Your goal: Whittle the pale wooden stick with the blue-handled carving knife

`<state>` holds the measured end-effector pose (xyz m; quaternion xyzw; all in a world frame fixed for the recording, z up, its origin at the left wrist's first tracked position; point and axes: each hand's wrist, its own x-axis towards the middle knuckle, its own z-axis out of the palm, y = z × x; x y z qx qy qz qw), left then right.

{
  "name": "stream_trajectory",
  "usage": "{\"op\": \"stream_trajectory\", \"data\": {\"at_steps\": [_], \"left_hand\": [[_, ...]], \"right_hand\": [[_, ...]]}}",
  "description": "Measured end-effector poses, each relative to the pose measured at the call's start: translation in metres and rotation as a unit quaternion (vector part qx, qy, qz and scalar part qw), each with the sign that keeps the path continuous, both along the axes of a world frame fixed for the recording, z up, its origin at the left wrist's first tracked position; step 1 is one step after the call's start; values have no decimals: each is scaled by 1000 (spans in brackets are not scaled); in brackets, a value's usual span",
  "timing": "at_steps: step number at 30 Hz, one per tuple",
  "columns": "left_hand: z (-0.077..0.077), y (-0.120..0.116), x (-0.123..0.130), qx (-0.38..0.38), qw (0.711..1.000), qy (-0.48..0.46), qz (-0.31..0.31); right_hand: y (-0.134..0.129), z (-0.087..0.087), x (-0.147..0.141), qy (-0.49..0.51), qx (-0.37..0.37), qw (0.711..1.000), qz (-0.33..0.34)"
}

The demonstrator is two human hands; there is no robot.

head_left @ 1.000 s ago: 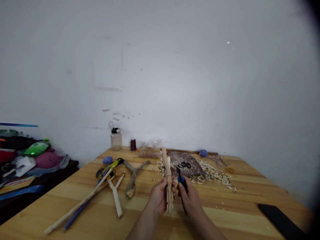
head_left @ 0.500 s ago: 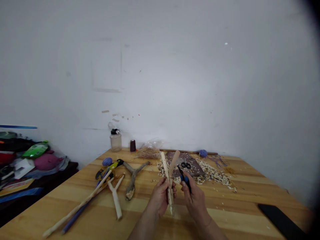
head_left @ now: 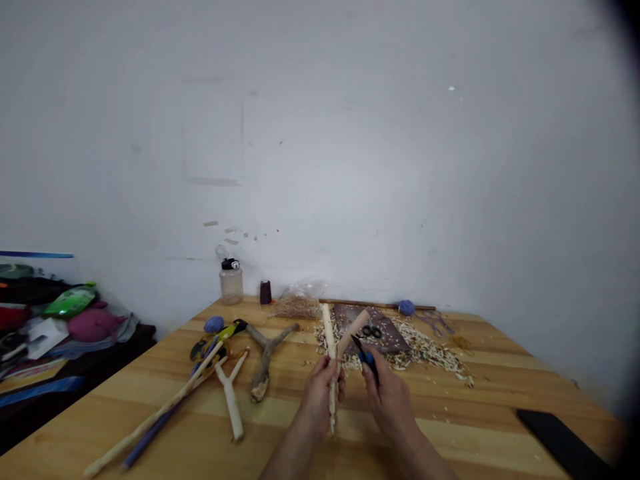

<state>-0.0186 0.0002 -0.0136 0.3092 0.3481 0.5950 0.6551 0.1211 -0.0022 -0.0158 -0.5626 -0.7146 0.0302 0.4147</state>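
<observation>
A peeled, Y-shaped wooden branch (head_left: 331, 337) stands upright near the table's middle, its two arms pointing up and apart. My left hand (head_left: 320, 393) is closed round it just below the fork. In my right hand (head_left: 387, 393) is a knife (head_left: 367, 358) with a blue and black handle. Its dark blade points up and left, close to the branch's right arm. Beyond the hands, black-handled scissors (head_left: 371, 331) lie on a dark sheet (head_left: 395, 339) strewn with wood shavings (head_left: 435, 353).
To the left lie a smaller peeled fork (head_left: 231, 400), a bark-covered fork (head_left: 265, 360) and long sticks (head_left: 150, 420). A bottle (head_left: 232, 285) and thread spool (head_left: 265, 292) stand behind. A black flat object (head_left: 560, 437) lies right.
The branch has turned in my left hand, so its right arm leans further right and its lower end has shifted left. My right hand and the knife have moved slightly left.
</observation>
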Motion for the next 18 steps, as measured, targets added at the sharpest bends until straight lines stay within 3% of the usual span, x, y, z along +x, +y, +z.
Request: {"op": "stream_trajectory", "data": {"at_steps": [10, 18], "left_hand": [[-2, 2, 2, 56, 992, 101, 60], [-1, 1, 1, 66, 992, 99, 49]], "right_hand": [[-1, -4, -5, -13, -39, 999, 30], [-1, -9, -10, -31, -86, 995, 42]]}}
